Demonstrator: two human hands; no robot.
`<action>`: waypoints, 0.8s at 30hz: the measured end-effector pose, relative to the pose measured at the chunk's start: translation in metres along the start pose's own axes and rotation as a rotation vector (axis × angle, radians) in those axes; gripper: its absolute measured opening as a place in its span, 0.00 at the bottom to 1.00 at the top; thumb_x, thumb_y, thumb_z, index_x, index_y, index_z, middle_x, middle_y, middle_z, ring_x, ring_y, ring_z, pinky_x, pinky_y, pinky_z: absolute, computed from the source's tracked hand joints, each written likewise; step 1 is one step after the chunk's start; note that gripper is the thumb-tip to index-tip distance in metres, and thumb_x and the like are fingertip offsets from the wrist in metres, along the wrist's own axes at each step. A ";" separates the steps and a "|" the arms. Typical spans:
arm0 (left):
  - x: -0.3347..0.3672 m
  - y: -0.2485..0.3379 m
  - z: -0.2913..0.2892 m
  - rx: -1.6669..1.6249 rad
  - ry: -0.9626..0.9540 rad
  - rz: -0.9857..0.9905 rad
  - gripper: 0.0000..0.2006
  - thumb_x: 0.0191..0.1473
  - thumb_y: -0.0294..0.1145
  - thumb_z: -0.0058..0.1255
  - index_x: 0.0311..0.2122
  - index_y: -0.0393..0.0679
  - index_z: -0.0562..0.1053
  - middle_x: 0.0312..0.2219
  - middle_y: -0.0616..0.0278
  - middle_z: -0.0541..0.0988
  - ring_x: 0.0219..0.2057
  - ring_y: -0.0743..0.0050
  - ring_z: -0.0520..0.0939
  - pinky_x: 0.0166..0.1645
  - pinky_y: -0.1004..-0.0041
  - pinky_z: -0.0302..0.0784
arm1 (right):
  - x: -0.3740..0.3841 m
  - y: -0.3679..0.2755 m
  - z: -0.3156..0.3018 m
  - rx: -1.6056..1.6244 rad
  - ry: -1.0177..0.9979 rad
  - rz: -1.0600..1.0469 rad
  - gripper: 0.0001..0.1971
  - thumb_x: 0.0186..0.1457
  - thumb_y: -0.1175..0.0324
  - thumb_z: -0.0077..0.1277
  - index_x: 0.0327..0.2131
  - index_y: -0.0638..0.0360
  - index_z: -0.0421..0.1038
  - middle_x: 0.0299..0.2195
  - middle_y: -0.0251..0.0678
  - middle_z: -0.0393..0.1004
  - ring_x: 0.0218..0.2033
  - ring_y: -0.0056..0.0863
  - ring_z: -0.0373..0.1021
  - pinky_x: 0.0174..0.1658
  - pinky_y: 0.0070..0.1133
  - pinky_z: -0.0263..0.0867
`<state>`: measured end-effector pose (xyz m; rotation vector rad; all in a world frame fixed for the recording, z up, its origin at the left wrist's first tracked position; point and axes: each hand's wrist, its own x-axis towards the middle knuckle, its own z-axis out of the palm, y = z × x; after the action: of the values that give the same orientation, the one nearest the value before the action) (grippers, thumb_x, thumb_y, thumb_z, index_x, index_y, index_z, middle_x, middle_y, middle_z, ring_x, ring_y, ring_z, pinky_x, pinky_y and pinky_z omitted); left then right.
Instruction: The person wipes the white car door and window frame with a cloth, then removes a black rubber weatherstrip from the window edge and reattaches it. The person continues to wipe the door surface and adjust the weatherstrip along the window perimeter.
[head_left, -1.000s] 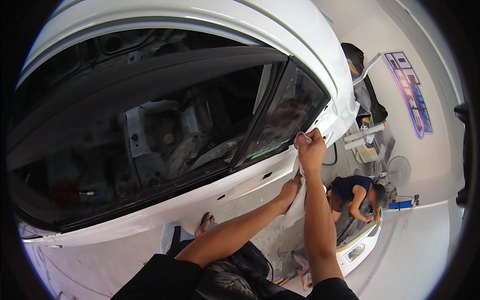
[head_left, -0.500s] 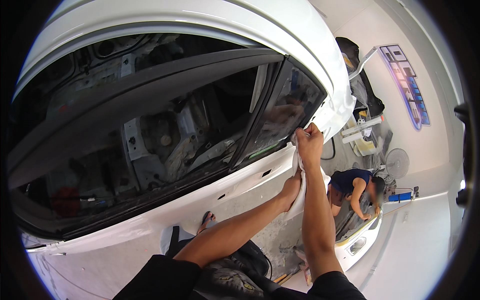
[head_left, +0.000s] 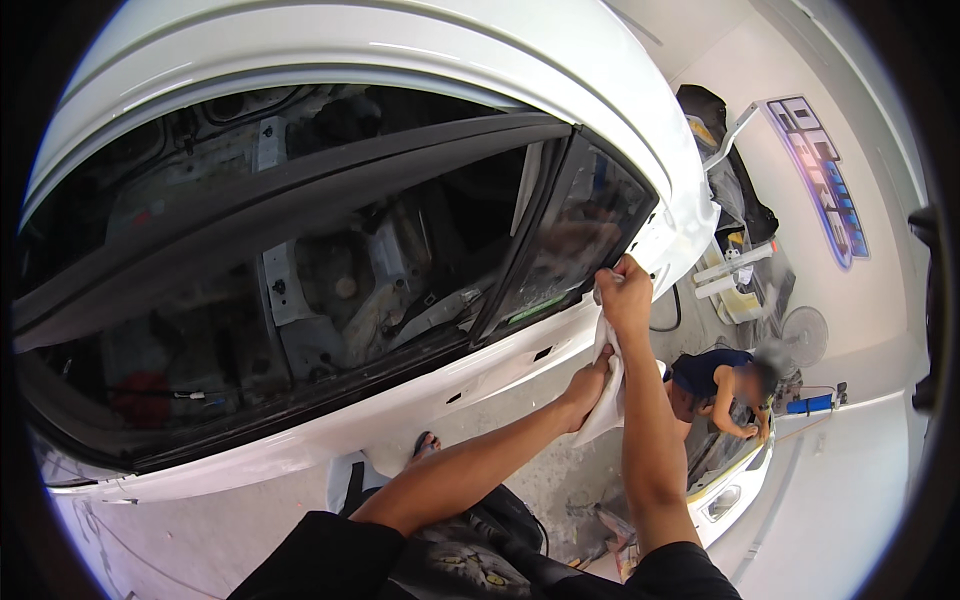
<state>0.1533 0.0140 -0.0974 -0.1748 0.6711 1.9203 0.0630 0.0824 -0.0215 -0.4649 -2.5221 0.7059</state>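
Observation:
A white cloth (head_left: 606,412) hangs between my two hands beside the white car body (head_left: 500,378). My right hand (head_left: 627,302) is closed on the cloth's upper end, at the lower corner of the small rear side window (head_left: 575,235). Lower down, my left hand (head_left: 588,388) grips the cloth's middle, thumb uppermost, and its loose end droops below. The right hand's fingertips lie close to the black window trim; whether they touch it I cannot tell. Behind the large side window (head_left: 370,270), a bare, stripped interior is visible.
At the right a person (head_left: 715,375) in a dark sleeveless top bends over a white car part with a lamp (head_left: 725,500). A standing fan (head_left: 805,335) and a rack of parts (head_left: 735,265) stand beyond. A sandalled foot (head_left: 426,443) is on the concrete floor.
The view has shifted slightly, so the car sits a little lower and further right. Both hands keep their hold on the cloth near the same window corner.

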 end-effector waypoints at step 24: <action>0.018 -0.015 0.003 -0.036 0.093 0.016 0.32 0.66 0.63 0.39 0.54 0.40 0.72 0.41 0.62 0.80 0.38 0.75 0.80 0.45 0.71 0.76 | 0.005 0.051 -0.008 0.399 -0.095 0.044 0.16 0.56 0.65 0.61 0.25 0.64 0.66 0.19 0.37 0.69 0.23 0.22 0.61 0.31 0.25 0.62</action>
<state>0.1595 0.0344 -0.1076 -0.2836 0.7011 1.9495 0.0724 0.1291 -0.0420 -0.3513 -2.3754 1.2401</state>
